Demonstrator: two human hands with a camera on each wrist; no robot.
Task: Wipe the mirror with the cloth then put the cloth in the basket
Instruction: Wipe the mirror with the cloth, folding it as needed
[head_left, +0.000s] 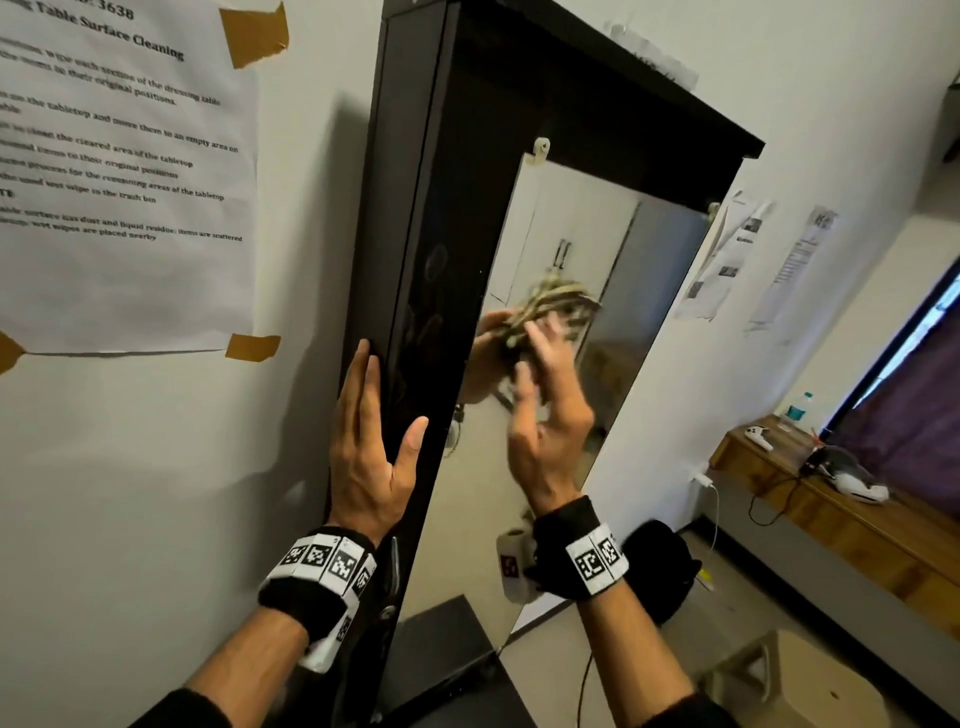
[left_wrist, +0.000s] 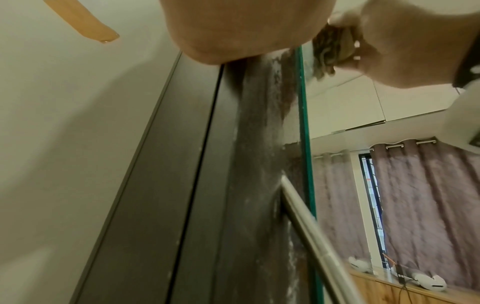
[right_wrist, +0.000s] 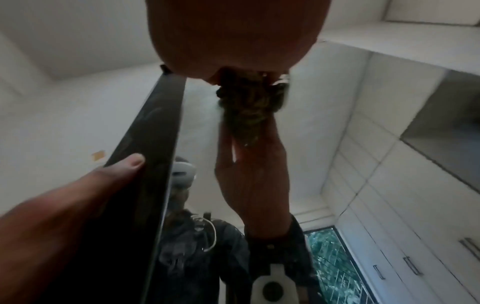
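the cloth (head_left: 540, 317), a crumpled wad patterned in olive and cream, was bunched against the glass of the mirror (head_left: 639, 270) about midway up its height and nearer its left edge than its right. it sat beyond the fingertips of the right hand (head_left: 545, 415), whose fingers were curled over the wad and pinched it against the pane; the head view was blurred there, so which fingers pressed hardest cannot be told. in the right wrist view the cloth (right_wrist: 249, 107) showed just under the palm, meeting its own reflection on the glass.

the mirror was fixed to the inner face of a dark cabinet door (head_left: 415, 260) swung out from the wall, held at its top corners by small pale clips (head_left: 540, 150). the left hand (head_left: 369, 441) lay flat on the door's outer edge beside the mirror's left edge, fingers straight and together on one face and the thumb spread across the other, holding nothing else.

a beige basket (head_left: 795, 680) stood on the floor below the mirror's lower right corner, well apart from the cloth. a printed sheet (head_left: 119, 171) was taped to the wall left of the door.
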